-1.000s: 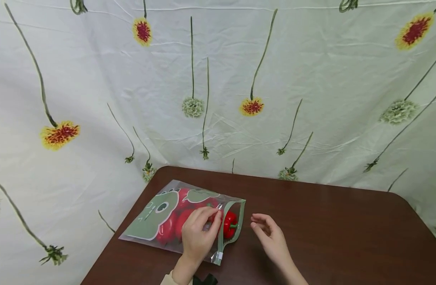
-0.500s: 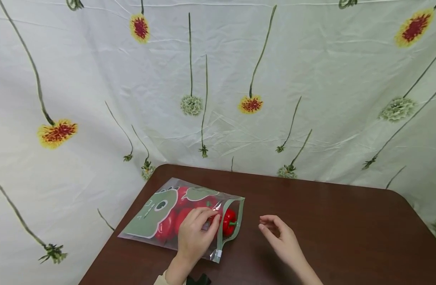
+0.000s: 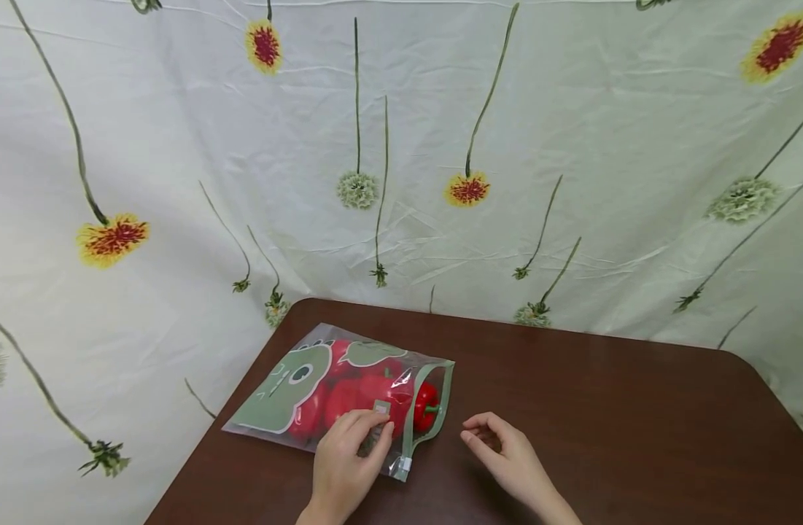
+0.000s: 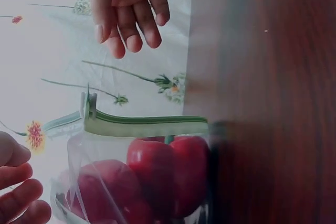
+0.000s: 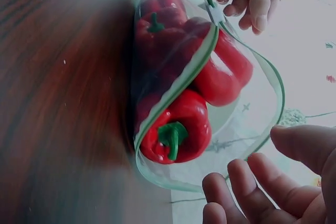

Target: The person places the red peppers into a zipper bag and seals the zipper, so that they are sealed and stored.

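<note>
A clear zip bag (image 3: 289,408) with a green printed cartoon face lies on its side on the table, packed with several red bell peppers (image 5: 184,124). Its green-edged mouth gapes toward the right, and a white slider (image 3: 405,464) sits at the near end of the zip. My left hand (image 3: 348,463) hovers over the bag's near side, fingers loosely bent around nothing; the left wrist view shows its fingers (image 4: 23,195) apart from the bag. To the right of the mouth, my right hand (image 3: 509,463) is held in the air, relaxed and holding nothing.
The dark brown wooden table (image 3: 604,423) extends to the right of the bag. Behind it and along the left hangs a white cloth (image 3: 296,146) printed with flowers.
My left hand has drawn back from near the bag's mouth toward the near side. My right hand shifted right, then back left. The bag and peppers stay in place.
</note>
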`<move>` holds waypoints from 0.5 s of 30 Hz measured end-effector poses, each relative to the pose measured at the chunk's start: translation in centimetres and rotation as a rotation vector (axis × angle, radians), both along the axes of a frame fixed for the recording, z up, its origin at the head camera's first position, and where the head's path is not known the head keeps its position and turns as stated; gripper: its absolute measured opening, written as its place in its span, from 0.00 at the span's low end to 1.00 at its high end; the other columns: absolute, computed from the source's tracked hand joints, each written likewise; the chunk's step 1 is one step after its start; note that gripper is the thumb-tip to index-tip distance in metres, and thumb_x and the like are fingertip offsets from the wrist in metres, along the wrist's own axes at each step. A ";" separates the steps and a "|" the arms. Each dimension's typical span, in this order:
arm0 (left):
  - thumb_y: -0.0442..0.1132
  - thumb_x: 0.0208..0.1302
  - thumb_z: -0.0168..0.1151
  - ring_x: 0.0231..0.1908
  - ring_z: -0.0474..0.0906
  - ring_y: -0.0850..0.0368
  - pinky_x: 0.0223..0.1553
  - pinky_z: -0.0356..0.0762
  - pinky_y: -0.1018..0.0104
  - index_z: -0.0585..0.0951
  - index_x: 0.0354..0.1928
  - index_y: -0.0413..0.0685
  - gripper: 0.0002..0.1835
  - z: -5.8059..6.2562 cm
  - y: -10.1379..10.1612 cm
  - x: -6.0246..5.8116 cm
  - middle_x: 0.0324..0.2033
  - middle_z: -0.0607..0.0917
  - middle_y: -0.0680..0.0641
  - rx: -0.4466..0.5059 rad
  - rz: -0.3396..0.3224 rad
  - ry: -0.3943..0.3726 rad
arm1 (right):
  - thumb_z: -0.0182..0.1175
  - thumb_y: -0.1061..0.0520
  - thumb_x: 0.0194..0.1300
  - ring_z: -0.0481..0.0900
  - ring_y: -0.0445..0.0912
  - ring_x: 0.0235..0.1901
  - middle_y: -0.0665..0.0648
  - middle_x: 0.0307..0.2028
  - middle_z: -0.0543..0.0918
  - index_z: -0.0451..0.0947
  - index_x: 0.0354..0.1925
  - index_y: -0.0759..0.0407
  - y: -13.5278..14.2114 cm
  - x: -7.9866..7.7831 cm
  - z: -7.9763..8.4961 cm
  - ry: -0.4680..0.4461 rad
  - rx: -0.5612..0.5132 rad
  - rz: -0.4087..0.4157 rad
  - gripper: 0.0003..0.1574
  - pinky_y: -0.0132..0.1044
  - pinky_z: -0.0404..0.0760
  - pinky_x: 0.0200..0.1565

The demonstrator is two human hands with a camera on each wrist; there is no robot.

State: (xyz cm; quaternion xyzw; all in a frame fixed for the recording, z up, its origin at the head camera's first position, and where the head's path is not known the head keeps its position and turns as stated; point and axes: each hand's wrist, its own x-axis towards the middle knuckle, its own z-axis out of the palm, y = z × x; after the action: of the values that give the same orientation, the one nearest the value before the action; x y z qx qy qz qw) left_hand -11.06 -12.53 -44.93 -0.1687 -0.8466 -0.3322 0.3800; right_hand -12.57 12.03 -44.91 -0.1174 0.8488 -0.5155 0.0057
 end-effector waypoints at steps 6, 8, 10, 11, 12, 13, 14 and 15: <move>0.37 0.44 0.75 0.28 0.74 0.70 0.31 0.75 0.78 0.84 0.32 0.54 0.11 -0.4 -0.1 1.2 0.29 0.82 0.62 -0.011 0.067 -0.053 | 0.59 0.47 0.64 0.74 0.38 0.28 0.45 0.29 0.79 0.77 0.35 0.49 -0.9 0.2 -0.5 0.004 0.034 0.077 0.08 0.31 0.74 0.31; 0.37 0.44 0.75 0.27 0.73 0.71 0.30 0.74 0.80 0.84 0.31 0.54 0.10 -0.7 -0.2 1.5 0.28 0.82 0.62 -0.009 0.084 -0.062 | 0.59 0.46 0.64 0.74 0.38 0.26 0.45 0.29 0.79 0.77 0.35 0.49 -1.3 0.3 -0.6 0.006 0.039 0.107 0.09 0.31 0.74 0.29; 0.36 0.44 0.75 0.25 0.71 0.72 0.27 0.72 0.81 0.84 0.30 0.54 0.10 -1.0 -0.2 1.7 0.27 0.81 0.62 -0.005 0.088 -0.049 | 0.58 0.45 0.65 0.73 0.37 0.26 0.47 0.28 0.79 0.77 0.35 0.50 -1.7 0.4 -0.6 0.008 0.042 0.137 0.10 0.30 0.73 0.28; 0.36 0.44 0.74 0.24 0.70 0.73 0.26 0.71 0.82 0.84 0.30 0.54 0.10 -1.2 -0.2 1.8 0.26 0.81 0.63 0.002 0.091 -0.045 | 0.57 0.45 0.65 0.73 0.37 0.25 0.47 0.28 0.79 0.77 0.35 0.50 -1.9 0.4 -0.7 0.009 0.043 0.151 0.11 0.30 0.73 0.27; 0.36 0.44 0.74 0.23 0.69 0.73 0.25 0.70 0.83 0.84 0.29 0.55 0.10 -1.4 -0.2 1.9 0.25 0.80 0.63 0.007 0.094 -0.038 | 0.57 0.45 0.65 0.73 0.36 0.25 0.48 0.28 0.80 0.77 0.35 0.50 -2.1 0.5 -0.7 0.009 0.043 0.165 0.11 0.30 0.73 0.27; 0.36 0.43 0.74 0.22 0.68 0.74 0.24 0.68 0.84 0.83 0.28 0.56 0.10 -1.6 -0.3 2.1 0.24 0.79 0.64 0.013 0.094 -0.028 | 0.57 0.45 0.65 0.72 0.37 0.25 0.49 0.28 0.80 0.77 0.35 0.51 -2.3 0.5 -0.7 0.007 0.044 0.177 0.12 0.30 0.73 0.27; 0.35 0.43 0.74 0.21 0.67 0.74 0.22 0.67 0.84 0.83 0.27 0.56 0.10 -1.8 -0.3 2.2 0.23 0.78 0.65 0.019 0.091 -0.016 | 0.56 0.44 0.66 0.72 0.37 0.25 0.48 0.28 0.79 0.77 0.35 0.52 -2.5 0.5 -0.7 0.002 0.045 0.188 0.13 0.30 0.73 0.27; 0.35 0.43 0.74 0.21 0.66 0.74 0.21 0.66 0.84 0.82 0.26 0.57 0.10 -2.0 -0.3 2.3 0.22 0.76 0.65 0.027 0.087 -0.010 | 0.56 0.44 0.66 0.72 0.37 0.25 0.48 0.27 0.79 0.78 0.35 0.52 -2.7 0.5 -0.7 -0.002 0.050 0.198 0.14 0.30 0.72 0.27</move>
State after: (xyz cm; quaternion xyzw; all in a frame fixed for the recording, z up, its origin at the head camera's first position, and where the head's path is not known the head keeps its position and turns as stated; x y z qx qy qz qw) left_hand -8.81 -12.86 -46.91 -0.1248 -0.8505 -0.3275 0.3922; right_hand -12.04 9.34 -45.64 -0.2000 0.8456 -0.4912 0.0601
